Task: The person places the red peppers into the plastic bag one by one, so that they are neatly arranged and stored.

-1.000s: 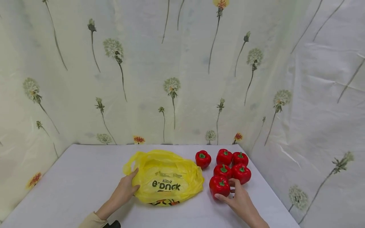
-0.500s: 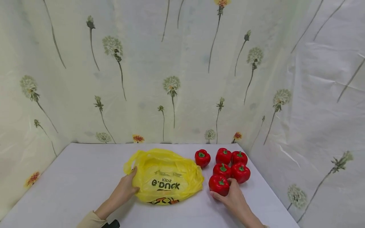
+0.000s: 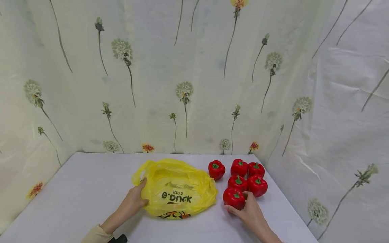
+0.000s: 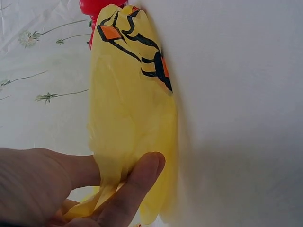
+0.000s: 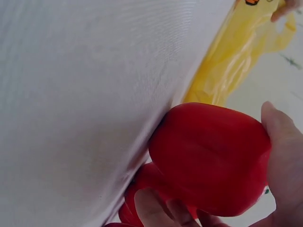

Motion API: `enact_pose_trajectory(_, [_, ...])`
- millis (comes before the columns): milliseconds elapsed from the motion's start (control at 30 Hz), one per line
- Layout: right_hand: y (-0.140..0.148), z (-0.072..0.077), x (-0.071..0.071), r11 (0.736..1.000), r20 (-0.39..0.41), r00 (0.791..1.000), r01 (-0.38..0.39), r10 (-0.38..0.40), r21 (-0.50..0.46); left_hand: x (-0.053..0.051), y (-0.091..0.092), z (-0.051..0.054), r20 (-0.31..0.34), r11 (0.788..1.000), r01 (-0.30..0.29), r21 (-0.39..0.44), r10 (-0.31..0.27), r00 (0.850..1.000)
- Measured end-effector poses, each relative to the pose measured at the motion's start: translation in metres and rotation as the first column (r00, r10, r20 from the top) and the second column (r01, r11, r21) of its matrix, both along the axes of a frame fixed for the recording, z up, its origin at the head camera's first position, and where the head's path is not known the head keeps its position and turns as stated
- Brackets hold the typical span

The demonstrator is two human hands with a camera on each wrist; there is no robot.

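Observation:
My left hand [image 3: 132, 199] pinches the left edge of a yellow plastic bag [image 3: 179, 189] that has dark printed lettering. In the left wrist view, the thumb and fingers of that hand [image 4: 109, 189] have a fold of the bag [image 4: 128, 109] between them. My right hand [image 3: 250, 211] grips the front red bell pepper [image 3: 233, 198], its thumb and fingers on different sides of it. The right wrist view has this bell pepper [image 5: 208, 158] up close, at or very near the white surface; contact is hard to tell.
Several more red bell peppers [image 3: 257, 185] are clustered behind the held one. A lone bell pepper [image 3: 216, 169] stands by the bag's right end. White cloth covers the table [image 3: 91, 182]. A flower-printed curtain [image 3: 200, 111] borders the back and sides.
My right thumb has slid slightly left along the front of the held bell pepper, and the hand sits closer round it. The left hand and bag have hardly moved.

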State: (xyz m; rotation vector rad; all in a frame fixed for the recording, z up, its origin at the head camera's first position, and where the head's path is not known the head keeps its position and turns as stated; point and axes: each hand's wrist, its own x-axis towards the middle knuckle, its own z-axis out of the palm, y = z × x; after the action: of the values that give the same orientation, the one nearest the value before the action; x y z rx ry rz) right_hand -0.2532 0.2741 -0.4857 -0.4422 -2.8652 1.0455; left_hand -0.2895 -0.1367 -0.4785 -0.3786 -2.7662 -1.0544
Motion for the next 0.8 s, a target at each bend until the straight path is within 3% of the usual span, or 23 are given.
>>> enact_pose_trajectory(200, [0.002,0.004,0.001,1.000,-0.024,0.999,-0.020,0.020,0.000,-0.001,-0.003,0.002,-0.030,1.000,-0.007,0.006,0.007,1.000])
enact_pose_trajectory(467, [0.008,0.014,-0.006,0.990,-0.005,0.990,-0.142,0.142,-0.019,-0.001,-0.006,0.002,-0.014,1.000,-0.015,0.014,0.015,1.000])
enact_pose_trajectory(633, [0.012,0.021,-0.012,0.958,0.008,0.962,-0.273,0.274,-0.084,-0.002,-0.007,0.002,-0.002,1.000,-0.017,0.018,0.018,1.000])
enact_pose_trajectory(800, [0.022,0.011,-0.008,0.946,0.050,0.958,-0.267,0.281,-0.186,-0.003,-0.003,0.000,0.021,0.999,0.012,0.050,-0.013,1.000])
